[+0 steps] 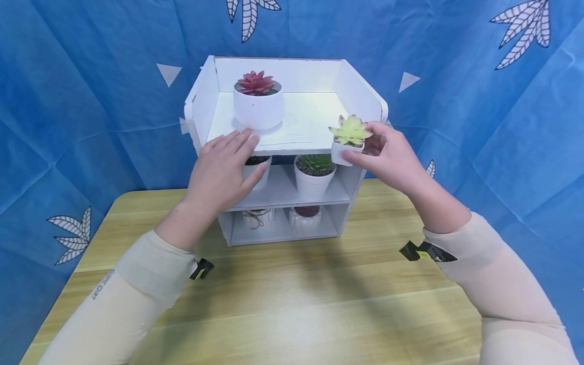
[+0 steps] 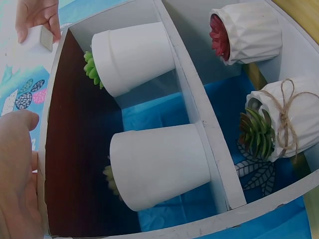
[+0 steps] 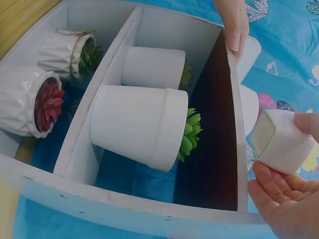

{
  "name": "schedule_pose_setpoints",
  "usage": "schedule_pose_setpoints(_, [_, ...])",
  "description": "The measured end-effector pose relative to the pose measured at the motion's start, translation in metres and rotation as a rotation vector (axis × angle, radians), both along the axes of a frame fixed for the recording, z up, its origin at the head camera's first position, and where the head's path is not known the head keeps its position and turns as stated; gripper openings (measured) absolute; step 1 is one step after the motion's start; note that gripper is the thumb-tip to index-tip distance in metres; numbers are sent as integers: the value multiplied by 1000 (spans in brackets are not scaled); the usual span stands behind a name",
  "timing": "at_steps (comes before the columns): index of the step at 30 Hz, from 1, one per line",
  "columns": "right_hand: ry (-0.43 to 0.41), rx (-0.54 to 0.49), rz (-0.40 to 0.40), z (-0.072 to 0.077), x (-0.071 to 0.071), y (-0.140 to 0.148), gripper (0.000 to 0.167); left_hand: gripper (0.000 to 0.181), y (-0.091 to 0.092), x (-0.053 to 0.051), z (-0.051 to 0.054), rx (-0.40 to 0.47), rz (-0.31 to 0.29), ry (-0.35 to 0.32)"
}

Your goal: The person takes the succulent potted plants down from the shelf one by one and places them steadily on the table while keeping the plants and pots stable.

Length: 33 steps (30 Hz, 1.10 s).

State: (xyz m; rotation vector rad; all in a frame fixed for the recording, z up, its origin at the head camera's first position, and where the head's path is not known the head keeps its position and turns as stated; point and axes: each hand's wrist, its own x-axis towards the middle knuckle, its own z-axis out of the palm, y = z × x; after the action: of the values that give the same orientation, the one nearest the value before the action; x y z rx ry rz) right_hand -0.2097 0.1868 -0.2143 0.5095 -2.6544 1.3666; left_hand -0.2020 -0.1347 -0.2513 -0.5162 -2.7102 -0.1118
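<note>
Between its thumb and fingers my right hand pinches a small square white pot with a pale green succulent. It is held just in front of the top shelf's right end. At the left, my left hand rests with extended fingers on the front edge of the white shelf unit, holding nothing. A round white pot with a red succulent stands on the top shelf, just beyond the left fingertips.
Two plain white potted succulents, one a green plant's pot, stand on the middle shelf. Below are two textured white pots, one tied with twine and one with a red succulent. The unit stands on a wooden table before a blue curtain.
</note>
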Motion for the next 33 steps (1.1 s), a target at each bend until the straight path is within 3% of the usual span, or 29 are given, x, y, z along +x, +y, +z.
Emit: schedule_pose_setpoints(33, [8, -32, -65, -18, 15, 42, 54, 69, 0, -3, -5, 13, -5, 24])
